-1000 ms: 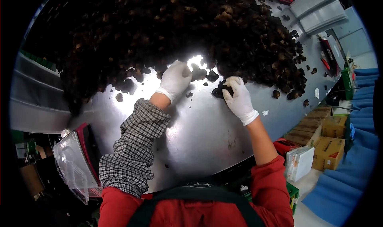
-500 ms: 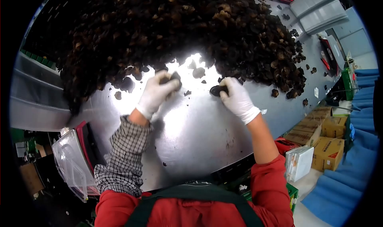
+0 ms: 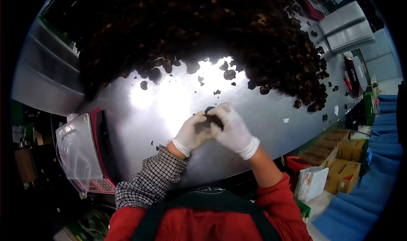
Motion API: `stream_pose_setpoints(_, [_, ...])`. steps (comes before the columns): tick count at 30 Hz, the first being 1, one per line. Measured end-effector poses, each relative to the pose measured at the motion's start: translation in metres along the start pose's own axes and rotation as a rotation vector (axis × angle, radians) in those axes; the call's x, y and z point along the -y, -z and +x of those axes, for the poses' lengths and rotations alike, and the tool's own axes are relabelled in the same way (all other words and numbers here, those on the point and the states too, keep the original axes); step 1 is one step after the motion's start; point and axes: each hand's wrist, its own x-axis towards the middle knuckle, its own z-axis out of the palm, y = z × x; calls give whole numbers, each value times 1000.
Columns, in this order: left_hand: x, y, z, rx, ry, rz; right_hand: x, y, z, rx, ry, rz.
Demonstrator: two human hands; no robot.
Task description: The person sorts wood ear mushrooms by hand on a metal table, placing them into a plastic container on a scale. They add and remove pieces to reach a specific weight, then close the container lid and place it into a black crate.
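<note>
Hands pressed together: L hand [image 3: 193,133] & R hand [image 3: 232,131] both pinch dark piece [image 3: 210,114].

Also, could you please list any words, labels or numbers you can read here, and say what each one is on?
No text here can be read.
Boxes: red print, too blurred.
Scale: keypad marks, too small.
Apron: pale mark at the top edge, blurred.
Left hand and right hand, gloved, holding a dark piece: no text.
</note>
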Motion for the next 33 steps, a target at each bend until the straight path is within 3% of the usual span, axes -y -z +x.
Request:
stream_pose_setpoints(2, [-5, -3, -15, 107, -29, -161, 53, -2, 10, 104, -57, -150])
stream_pose_setpoints(4, [-14, -1, -40, 157, -40, -369, 67, -17, 9, 97, 39, -275])
stream_pose_setpoints(8, [-31, 16, -96, -64, -250, -429, 113, -55, 26, 20, 328, -342])
stream_pose_setpoints(10, [-58, 16, -150, -107, -407, -405, 155, -73, 42, -2, 493, -148])
stream_pose_setpoints(12, [-85, 18, -214, -374, -778, 70, 205, -102, 60, -19, 655, 89])
stream_pose_setpoints(15, [-120, 49, -298, -553, -1048, -22, 279, -172, 82, 13, 832, 434])
stream_pose_setpoints(17, [-137, 91, -346, -688, -1121, 159, 317, -219, 85, 57, 863, 536])
stream_pose_setpoints(19, [-151, 129, -378, -658, -1019, -7, 338, -275, 80, 124, 810, 496])
stream_pose_setpoints(22, [-157, 169, -388, -853, -894, 40, 338, -289, 68, 338, 689, 178])
stream_pose_setpoints(23, [-154, 186, -395, -908, -871, 294, 334, -279, 67, 373, 676, 74])
stream_pose_setpoints(24, [-153, 197, -395, -951, -845, 549, 322, -272, 67, 295, 686, 152])
stream_pose_setpoints(25, [-157, 188, -394, -1028, -800, 405, 309, -263, 65, 219, 692, 231])
stream_pose_setpoints(26, [-159, 179, -394, -1117, -742, 561, 295, -251, 62, 142, 703, 311])
stream_pose_setpoints(28, [-154, 167, -389, -1491, -824, 1196, 247, -229, 56, 38, 618, 343])
stream_pose_setpoints(30, [-150, 151, -382, -1621, -1104, 1893, 201, -222, 20, 53, 339, 16])
stream_pose_setpoints(31, [-144, 120, -371, -1502, -1126, 1725, 182, -234, -5, 102, 279, -160])
stream_pose_setpoints(32, [-135, 94, -349, -1231, -1345, 1515, 170, -243, -24, 223, 250, -288])
stream_pose_setpoints(33, [-123, 85, -329, -1047, -1325, 1470, 157, -253, -40, 273, 262, -339])
